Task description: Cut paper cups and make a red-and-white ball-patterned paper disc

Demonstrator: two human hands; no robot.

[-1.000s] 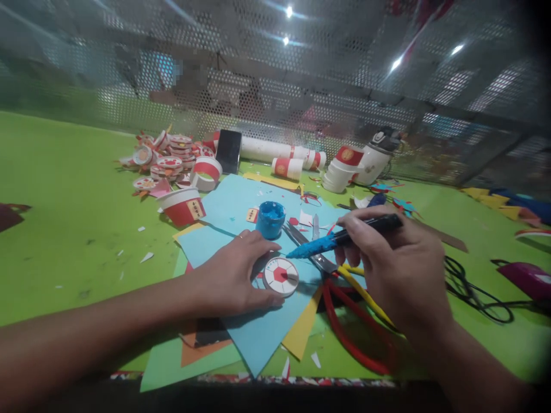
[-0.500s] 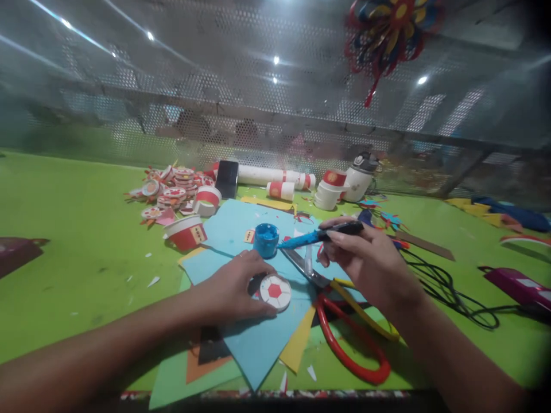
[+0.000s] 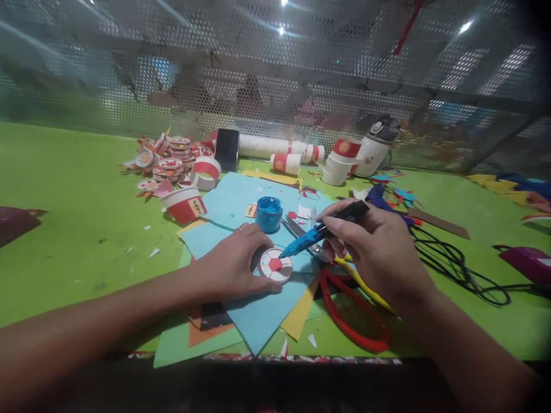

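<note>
My left hand (image 3: 243, 258) grips the edge of a round white paper disc (image 3: 267, 274) between thumb and fingers. The disc has a red hexagon in its middle, dark lines around it and small blue dots near its upper left edge. In my right hand (image 3: 365, 241) is a black pen-like tool (image 3: 303, 240), its front half coated in blue paint. Its tip meets the disc's upper right part, though I cannot tell whether it touches. Just behind the disc stands a small tub of blue paint (image 3: 269, 222). Scissors (image 3: 331, 318) with red and yellow handles lie under my right hand.
Coloured paper sheets (image 3: 258, 327) lie under the work. Behind stand a cut paper cup (image 3: 178, 211), a pile of decorated discs (image 3: 172, 163), a phone (image 3: 227, 149), cup stacks (image 3: 340, 166) and a bottle (image 3: 372, 149). Black cable (image 3: 456, 275) and a purple tool (image 3: 527, 263) lie right.
The pen-like tool has moved from beside the paint tub down to the disc. Blue dots now show on the disc. My left hand keeps its hold, and the camera has tilted down.
</note>
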